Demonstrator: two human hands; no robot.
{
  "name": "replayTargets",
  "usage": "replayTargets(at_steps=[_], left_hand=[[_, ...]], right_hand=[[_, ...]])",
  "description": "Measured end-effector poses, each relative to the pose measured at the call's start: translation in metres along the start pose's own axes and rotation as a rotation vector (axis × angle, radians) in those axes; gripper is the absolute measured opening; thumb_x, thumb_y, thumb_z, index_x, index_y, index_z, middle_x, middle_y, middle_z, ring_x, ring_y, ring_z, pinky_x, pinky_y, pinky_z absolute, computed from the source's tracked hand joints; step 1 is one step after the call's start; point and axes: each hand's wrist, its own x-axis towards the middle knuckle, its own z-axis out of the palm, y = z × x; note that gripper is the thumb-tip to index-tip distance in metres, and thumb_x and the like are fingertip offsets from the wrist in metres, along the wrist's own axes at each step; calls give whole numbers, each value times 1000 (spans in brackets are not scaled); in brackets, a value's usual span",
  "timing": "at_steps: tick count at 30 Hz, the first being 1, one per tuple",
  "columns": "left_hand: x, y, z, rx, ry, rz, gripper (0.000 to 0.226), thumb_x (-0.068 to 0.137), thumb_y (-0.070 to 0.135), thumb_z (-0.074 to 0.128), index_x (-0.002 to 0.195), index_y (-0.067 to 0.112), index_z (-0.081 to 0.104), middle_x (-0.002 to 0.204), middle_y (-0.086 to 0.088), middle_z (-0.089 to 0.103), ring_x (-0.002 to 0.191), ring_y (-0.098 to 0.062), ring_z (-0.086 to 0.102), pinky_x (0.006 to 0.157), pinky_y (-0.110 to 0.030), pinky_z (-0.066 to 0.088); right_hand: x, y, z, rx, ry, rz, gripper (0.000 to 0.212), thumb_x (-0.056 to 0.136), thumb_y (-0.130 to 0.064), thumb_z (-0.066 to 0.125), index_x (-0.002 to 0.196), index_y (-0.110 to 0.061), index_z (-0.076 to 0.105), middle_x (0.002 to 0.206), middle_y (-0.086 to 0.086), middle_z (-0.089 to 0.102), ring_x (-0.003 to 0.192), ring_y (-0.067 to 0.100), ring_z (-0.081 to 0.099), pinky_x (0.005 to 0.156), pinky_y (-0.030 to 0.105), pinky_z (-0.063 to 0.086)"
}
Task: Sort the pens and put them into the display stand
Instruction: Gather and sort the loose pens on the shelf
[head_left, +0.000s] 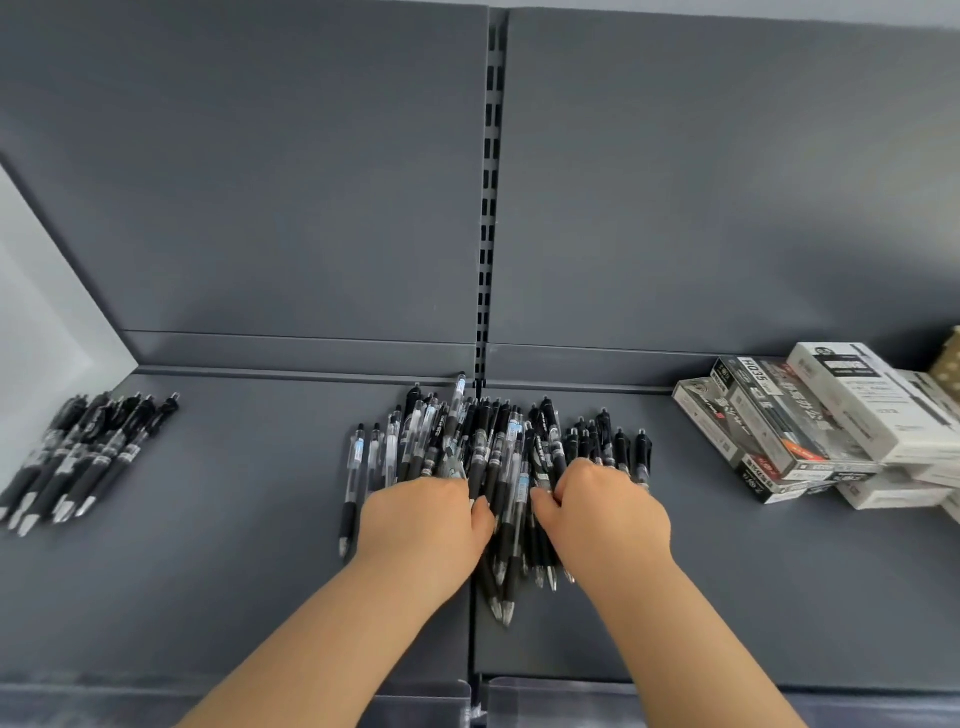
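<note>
A mixed pile of pens (498, 457) lies on the grey shelf (234, 545) just below the slotted upright (488, 208). There the left hand (426, 519) and right hand (602, 514) each curl their fingers round pens in it. A batch of black pens (78, 457) lies far left of the upright, stacked pen boxes (810, 421) far right

A dark grey metal shelf (234, 571) is made up of two panels, joined at a seam that runs from 12 to 6 o'clock through the middle. At the centre, across that seam, a heap of pens (498, 447) is spread, with black and clear barrels mixed and most tips turned toward 6 o'clock. At 9 o'clock, well apart, a smaller batch of black pens (88, 452) is laid side by side on a slant. At 3 o'clock, black-and-white pen boxes (810, 431) are stacked, some overlapping. A clear plastic strip (415, 701) is fitted along the front edge at 6 o'clock.
</note>
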Motion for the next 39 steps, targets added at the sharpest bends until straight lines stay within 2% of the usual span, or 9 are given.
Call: replayTargets(at_steps=[4, 7, 10, 13, 17, 25, 29, 35, 39], left_hand=[[-3, -2, -2, -15, 57, 6, 37, 98, 42, 26, 73, 23, 44, 66, 8, 49, 64, -13, 51, 51, -25, 33], [-4, -9, -6, -30, 103, 3, 36, 99, 43, 23, 73, 24, 40, 65, 8, 46, 63, -12, 49, 52, -25, 35], [-9, -19, -9, -42, 139, -3, 37, 99, 45, 22, 71, 26, 36, 63, 8, 42, 59, -10, 45, 46, -23, 27], [-12, -35, -10, -53, 174, -23, 40, 98, 46, 22, 65, 25, 30, 61, 7, 39, 56, -10, 41, 45, -23, 24], [-17, -69, -14, -63, 186, -49, 37, 98, 46, 21, 69, 25, 32, 62, 7, 39, 54, -11, 39, 45, -23, 23], [-40, -192, -25, -62, 184, -130, 35, 98, 45, 21, 71, 26, 33, 62, 6, 39, 49, -11, 34, 44, -23, 20], [-50, -263, -35, -14, 205, -189, 35, 99, 44, 17, 75, 27, 36, 64, 7, 39, 56, -10, 40, 50, -24, 35], [-58, -343, -34, 27, 160, -216, 35, 99, 43, 14, 83, 27, 41, 67, 8, 42, 64, -13, 48, 54, -26, 39], [-57, -370, -26, 66, 153, -178, 35, 100, 43, 17, 81, 25, 40, 65, 8, 37, 63, -15, 48, 45, -26, 24]], right_hand=[[4, -4, -2, 14, -17, 16, 38, 91, -34, 45, 60, -15, 36, 54, -3, 40, 43, 16, 33, 42, 20, 26], [6, -8, -8, 139, 20, 39, 39, 88, -34, 46, 57, -16, 31, 51, -2, 33, 44, 19, 28, 43, 21, 25], [7, -18, -12, 275, 3, 31, 44, 87, -35, 49, 53, -16, 29, 48, 0, 29, 46, 21, 26, 43, 21, 23], [9, -34, -12, 329, -8, 1, 44, 87, -35, 52, 52, -16, 32, 49, 2, 30, 48, 22, 27, 47, 24, 28], [9, -66, -8, 375, -36, -18, 34, 88, -35, 52, 61, -16, 45, 56, 5, 41, 53, 20, 35, 51, 26, 33], [5, -193, 13, 380, -102, -54, 33, 87, -36, 51, 60, -17, 44, 58, 3, 46, 58, 20, 41, 55, 28, 37], [4, -264, 27, 393, -135, -85, 28, 87, -36, 49, 66, -17, 48, 65, 1, 48, 61, 19, 41, 54, 26, 35], [5, -351, 49, 390, -181, -112, 41, 87, -33, 48, 53, -18, 28, 54, 2, 34, 52, 22, 30, 48, 24, 27], [10, -393, 64, 349, -201, -96, 43, 87, -33, 47, 52, -17, 27, 47, -2, 27, 41, 18, 24, 44, 21, 23]])
